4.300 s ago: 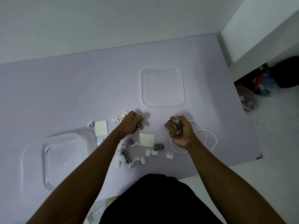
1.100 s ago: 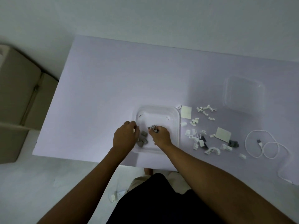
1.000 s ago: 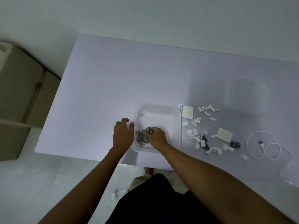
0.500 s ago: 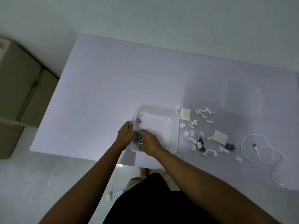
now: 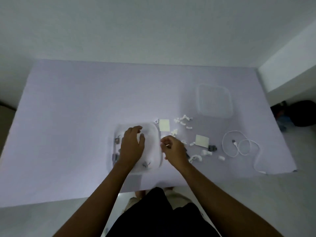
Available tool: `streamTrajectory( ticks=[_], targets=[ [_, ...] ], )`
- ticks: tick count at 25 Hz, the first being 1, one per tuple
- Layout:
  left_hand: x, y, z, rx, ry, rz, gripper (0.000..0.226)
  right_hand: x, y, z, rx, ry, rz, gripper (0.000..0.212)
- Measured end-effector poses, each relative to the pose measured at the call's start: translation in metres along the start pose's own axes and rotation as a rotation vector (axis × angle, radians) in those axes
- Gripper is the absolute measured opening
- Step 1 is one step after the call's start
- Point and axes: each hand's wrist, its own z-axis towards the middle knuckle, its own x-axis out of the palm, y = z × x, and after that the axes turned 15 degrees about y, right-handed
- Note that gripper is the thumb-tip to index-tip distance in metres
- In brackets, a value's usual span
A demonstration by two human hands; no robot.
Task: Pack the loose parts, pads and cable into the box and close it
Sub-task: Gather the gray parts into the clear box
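Since earlier: right hand (image 5: 173,149) is leaving the box (image 5: 154,134), heading toward the parts.
Left hand (image 5: 132,145): is hovering over the box, fingers spread, holding nothing.
Right hand: is curling loosely just right of the box; contents, I cannot tell.
Loose parts (image 5: 183,123): are lying right of the box; light, stiff, best pinched in clusters.
Pads (image 5: 164,125): thin, lift by an edge.
Cable (image 5: 239,144): is lying farthest right; limp, gather its loops.

A plain room in a home, it seems: bare white walls (image 5: 153,28), a pale floor (image 5: 299,151), a lilac-covered table (image 5: 85,108) against the wall, dark bags (image 5: 301,113) in a corner.
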Motion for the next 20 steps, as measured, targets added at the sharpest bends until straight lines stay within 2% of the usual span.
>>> streamTrajectory(
  ticks=[2, 6, 10, 13, 16, 18, 20],
  targets=[
    [0.034, -0.023, 0.012, 0.128, 0.169, 0.074, 0.025, -0.043, -0.021, -0.008, 0.039, -0.14, -0.022, 0.01],
    [0.102, -0.062, 0.016, 0.315, 0.472, 0.259, 0.016, -0.099, -0.072, -0.028, 0.138, -0.249, -0.077, 0.01],
    [0.164, -0.076, 0.017, 0.498, 0.591, 0.546, 0.014, -0.129, -0.124, -0.041, 0.262, -0.304, -0.074, 0.019],
    [0.186, -0.068, 0.028, 0.459, 0.621, 0.695, 0.018, -0.15, -0.149, -0.04, 0.28, -0.332, -0.147, 0.022],
    [0.198, -0.068, 0.035, 0.366, 0.621, 0.809, 0.015, -0.176, -0.169, -0.026, 0.212, -0.308, -0.268, 0.019],
    [0.205, -0.072, 0.038, 0.314, 0.609, 0.873, 0.013, -0.189, -0.178, -0.012, 0.173, -0.254, -0.331, 0.015],
    [0.212, -0.079, 0.041, 0.279, 0.609, 0.89, 0.013, -0.196, -0.183, 0.001, 0.159, -0.169, -0.346, 0.023]
  ],
)
